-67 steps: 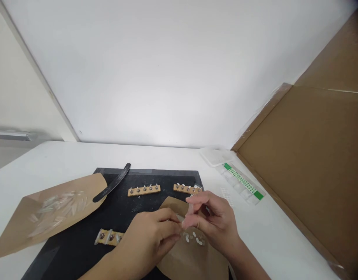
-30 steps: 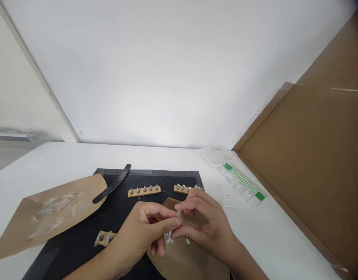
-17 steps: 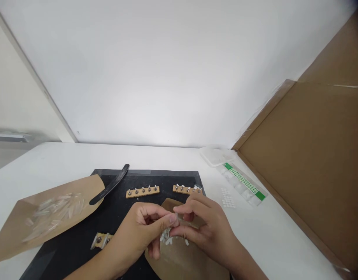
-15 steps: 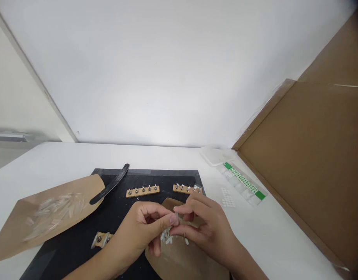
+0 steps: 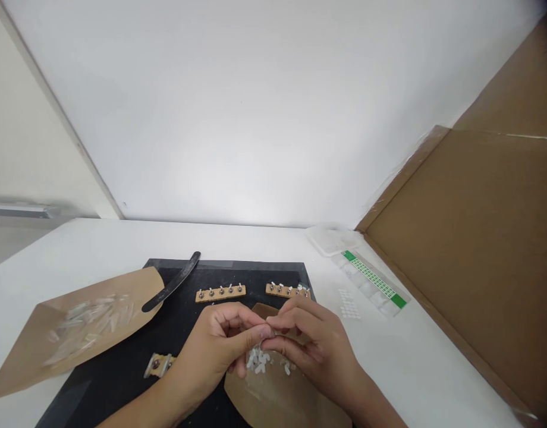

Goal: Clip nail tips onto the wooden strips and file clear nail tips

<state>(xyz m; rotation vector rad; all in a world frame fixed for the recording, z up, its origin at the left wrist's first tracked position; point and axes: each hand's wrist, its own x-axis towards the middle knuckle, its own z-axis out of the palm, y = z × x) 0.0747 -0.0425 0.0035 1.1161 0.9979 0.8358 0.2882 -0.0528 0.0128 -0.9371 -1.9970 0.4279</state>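
Observation:
My left hand (image 5: 226, 351) pinches with thumb and forefinger, its tips meeting those of my right hand (image 5: 311, 342), also closed in a pinch. Between them is a small clear nail tip, almost wholly hidden by the fingers. Just below lies a brown tray (image 5: 277, 404) bearing a little heap of small white nail pieces (image 5: 258, 359). Behind the hands stand two wooden strips with metal studs, the left strip (image 5: 220, 293) and the right strip (image 5: 288, 290), each topped with small white pieces. Beside my left wrist, another strip (image 5: 157, 364) carries clear tips and is partly covered.
At the left, a brown tray (image 5: 24, 351) holds many loose clear nail tips (image 5: 93, 321). A curved black nail file (image 5: 173, 282) rests across its edge and the black mat (image 5: 122, 368). Right are a green-labelled clear packet (image 5: 374, 279), white adhesive tabs (image 5: 349, 304) and a cardboard wall (image 5: 470, 238).
Both hands' fingertips have drawn closer together, covering the clear nail tip that showed between them. The view has shifted slightly; the trays and strips stay in place.

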